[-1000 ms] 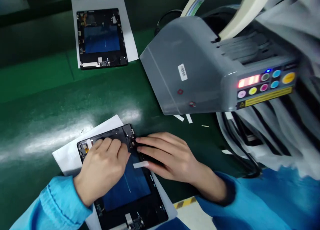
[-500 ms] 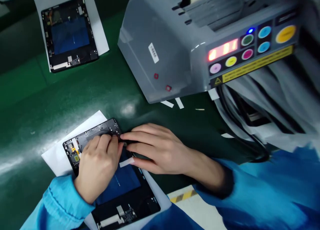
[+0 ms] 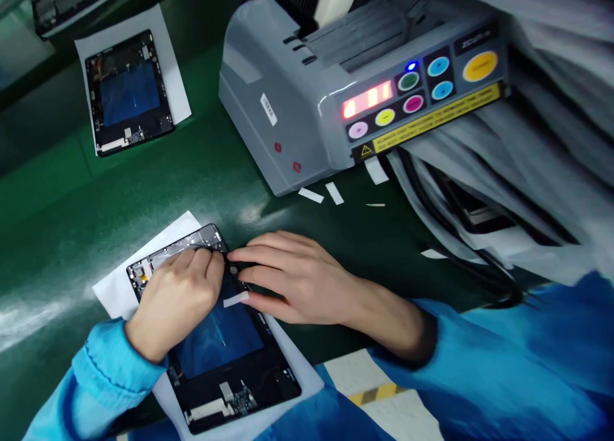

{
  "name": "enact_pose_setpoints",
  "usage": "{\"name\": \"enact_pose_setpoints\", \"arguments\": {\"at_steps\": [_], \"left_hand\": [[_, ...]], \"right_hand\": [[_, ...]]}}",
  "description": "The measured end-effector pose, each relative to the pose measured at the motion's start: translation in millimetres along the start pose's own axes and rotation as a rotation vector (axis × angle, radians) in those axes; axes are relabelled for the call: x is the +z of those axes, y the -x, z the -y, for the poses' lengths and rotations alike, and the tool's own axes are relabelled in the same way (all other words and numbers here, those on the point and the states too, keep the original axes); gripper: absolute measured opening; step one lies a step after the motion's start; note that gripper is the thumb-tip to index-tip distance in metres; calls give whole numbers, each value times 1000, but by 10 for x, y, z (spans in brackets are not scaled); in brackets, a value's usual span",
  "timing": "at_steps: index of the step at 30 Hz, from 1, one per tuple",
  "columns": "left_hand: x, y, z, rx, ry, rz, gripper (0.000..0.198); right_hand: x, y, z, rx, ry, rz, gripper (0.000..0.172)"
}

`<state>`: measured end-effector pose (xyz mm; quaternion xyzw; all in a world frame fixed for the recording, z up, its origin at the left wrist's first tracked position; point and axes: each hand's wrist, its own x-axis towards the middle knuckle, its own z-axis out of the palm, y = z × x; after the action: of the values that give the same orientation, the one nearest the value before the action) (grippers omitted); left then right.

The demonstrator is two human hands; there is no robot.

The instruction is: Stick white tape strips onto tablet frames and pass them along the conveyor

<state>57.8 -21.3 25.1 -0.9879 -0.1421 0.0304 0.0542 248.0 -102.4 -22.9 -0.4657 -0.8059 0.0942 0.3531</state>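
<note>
Since the earlier frame, your view has swung so that the grey automatic tape dispenser sits higher and further left, and your hands have shifted with the work. Your left hand now curls over the top edge of the open tablet frame, and your right hand has closed in on its upper right corner, with the white tape strip moving along at your right thumb. Your left fingers are bent and pressing on the frame rim, not clenched into a fist. Your right fingers lie extended, their tips beside a small round part. You cannot tell whether that thumb pinches the strip or the strip merely clings to it. The tablet lies on a white paper sheet on the green mat, its blue panel facing up. A second tablet rests well beyond it.
</note>
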Motion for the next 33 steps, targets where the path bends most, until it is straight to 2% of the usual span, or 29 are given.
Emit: {"name": "enact_pose_setpoints", "arguments": {"at_steps": [3, 8, 12, 15, 18, 21, 23, 28, 33], "left_hand": [[-116, -106, 50, 135, -95, 83, 15], [-197, -290, 6, 300, -191, 104, 20], [-182, -341, -13, 332, -209, 118, 21], [-128, -286, 24, 185, -97, 108, 14], [-42, -176, 54, -70, 86, 70, 8], [45, -66, 41, -325, 250, -11, 6], [85, -11, 16, -424, 340, -64, 6], [104, 63, -45, -476, 393, -98, 7], [131, 45, -102, -432, 519, -111, 13]], "right_hand": [[6, 3, -15, 9, 8, 3, 25], [26, 12, -59, 4, 23, 6, 24], [20, 12, -76, 0, 26, 0, 22], [8, 3, -70, 17, 20, -5, 24], [5, 0, -63, 23, 11, 3, 23], [10, 4, -61, 20, 20, 16, 22], [15, 5, -61, 28, 19, 21, 23], [31, 7, -58, 35, 16, 31, 23], [55, 14, -50, 39, 4, 19, 21]]}}
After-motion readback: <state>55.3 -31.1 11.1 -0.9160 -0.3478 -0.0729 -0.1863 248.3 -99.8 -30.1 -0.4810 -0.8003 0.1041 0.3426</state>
